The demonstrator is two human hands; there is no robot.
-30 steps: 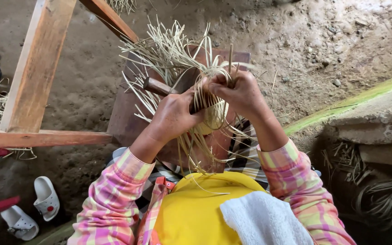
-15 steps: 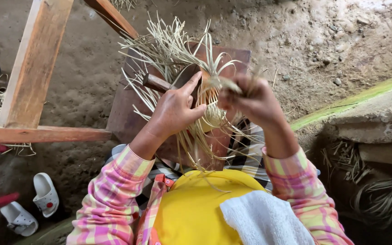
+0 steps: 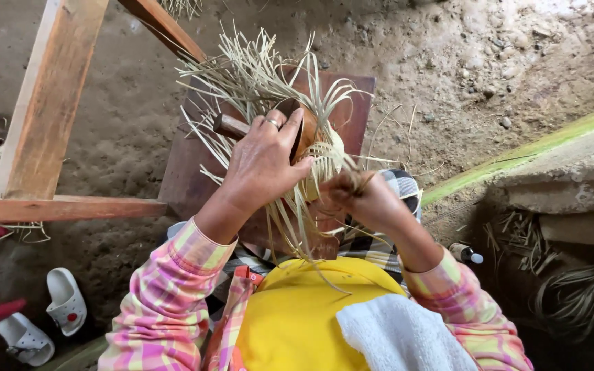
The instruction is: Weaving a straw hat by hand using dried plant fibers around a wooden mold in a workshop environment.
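Your left hand [image 3: 264,161] is clamped over the top of the brown wooden form [image 3: 302,134], thumb pressing into the half-woven straw piece [image 3: 324,154] wrapped around it. The ring finger carries a ring. Half a second ago that hand sat lower and flatter on the weave; now it has slid up and the fingers curl round the form's upper side.

Your right hand [image 3: 360,198] is clenched on a pinch of straw strands [image 3: 297,220] at the near side of the piece. Earlier it was up level with the left hand near the top of the weave; it has dropped down and toward you, pulling the strands with it.

The straw piece sits over the near half of the dark wooden board [image 3: 187,172] in front of your lap; its position is unchanged. Loose strand ends [image 3: 249,65] fan out over the board's far edge, others hang off the near edge toward your yellow apron [image 3: 290,323]. A short wooden handle [image 3: 230,126] pokes out on the left, just beside your left hand.

The timber frame [image 3: 49,110] stands to the left of the board. White sandals [image 3: 63,302] lie on the dirt floor [image 3: 448,62] at the near left. A white cloth [image 3: 400,336] rests on your lap at the right.
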